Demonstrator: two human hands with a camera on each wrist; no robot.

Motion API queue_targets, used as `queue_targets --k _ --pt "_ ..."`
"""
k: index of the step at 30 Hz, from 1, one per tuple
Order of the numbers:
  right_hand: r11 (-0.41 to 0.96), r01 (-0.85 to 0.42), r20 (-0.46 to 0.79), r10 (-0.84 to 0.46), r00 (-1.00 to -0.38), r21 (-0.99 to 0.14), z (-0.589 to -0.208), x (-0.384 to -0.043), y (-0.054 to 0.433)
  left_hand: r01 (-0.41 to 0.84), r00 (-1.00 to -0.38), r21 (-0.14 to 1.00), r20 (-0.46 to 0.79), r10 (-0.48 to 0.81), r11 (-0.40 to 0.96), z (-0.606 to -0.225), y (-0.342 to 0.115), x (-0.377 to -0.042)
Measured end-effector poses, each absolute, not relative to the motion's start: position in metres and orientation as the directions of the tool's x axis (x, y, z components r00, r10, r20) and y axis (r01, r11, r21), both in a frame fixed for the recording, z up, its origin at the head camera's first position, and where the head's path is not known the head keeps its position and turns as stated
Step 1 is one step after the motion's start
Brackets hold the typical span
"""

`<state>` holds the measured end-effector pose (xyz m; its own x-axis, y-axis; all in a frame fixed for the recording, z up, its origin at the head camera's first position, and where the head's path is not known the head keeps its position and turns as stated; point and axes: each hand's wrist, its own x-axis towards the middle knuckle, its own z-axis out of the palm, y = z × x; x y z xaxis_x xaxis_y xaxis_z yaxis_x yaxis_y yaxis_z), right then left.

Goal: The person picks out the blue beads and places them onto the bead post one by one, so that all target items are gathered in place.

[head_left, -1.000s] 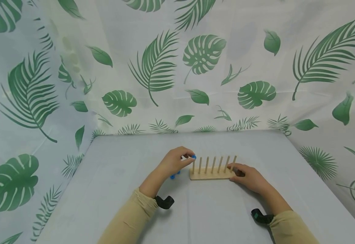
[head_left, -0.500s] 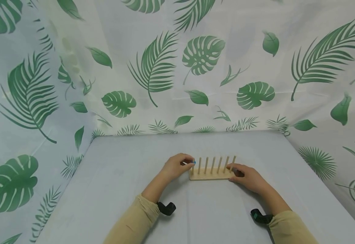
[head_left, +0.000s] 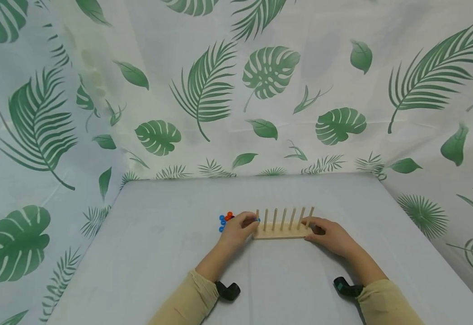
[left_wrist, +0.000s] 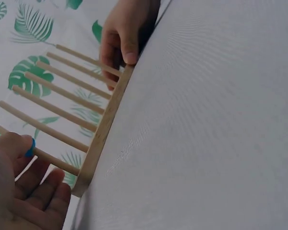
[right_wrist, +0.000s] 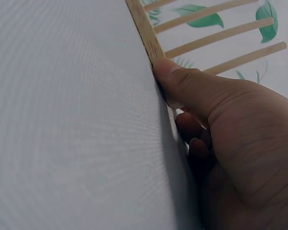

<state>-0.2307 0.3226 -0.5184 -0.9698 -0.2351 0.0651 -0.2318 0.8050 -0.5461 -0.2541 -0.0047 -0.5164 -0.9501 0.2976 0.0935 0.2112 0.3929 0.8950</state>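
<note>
Left hand pinches a blue bead on the leftmost peg of the wooden rack, pegs upright mid-desk, while the right hand clamps the rack's right end, loose beads lying just left.

Beige long sleeves on both arms; black wrist straps at cuffs.

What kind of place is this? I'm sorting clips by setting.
Probably a staged recording booth, not a home: leaf-print cloth hangs on all sides of a plain grey table, which carries only a wooden peg rack and small beads.
</note>
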Motion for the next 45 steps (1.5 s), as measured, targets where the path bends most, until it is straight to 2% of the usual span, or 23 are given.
queue_targets --k 14,27,45 --pt "0.802 -0.226 0.064 -0.229 -0.971 -0.553 -0.518 -0.23 0.322 0.282 -0.932 0.832 0.12 0.341 0.477 -0.528 -0.009 -0.262" --pt "0.803 -0.224 0.061 -0.229 -0.972 -0.553 -0.517 -0.23 0.321 0.425 -0.866 0.719 0.148 0.477 0.55 -0.525 -0.014 -0.271" --pt "0.801 -0.231 0.063 -0.236 -0.97 -0.553 -0.516 -0.229 0.321 0.437 -0.866 0.615 0.089 0.492 0.657 -0.52 -0.012 -0.264"
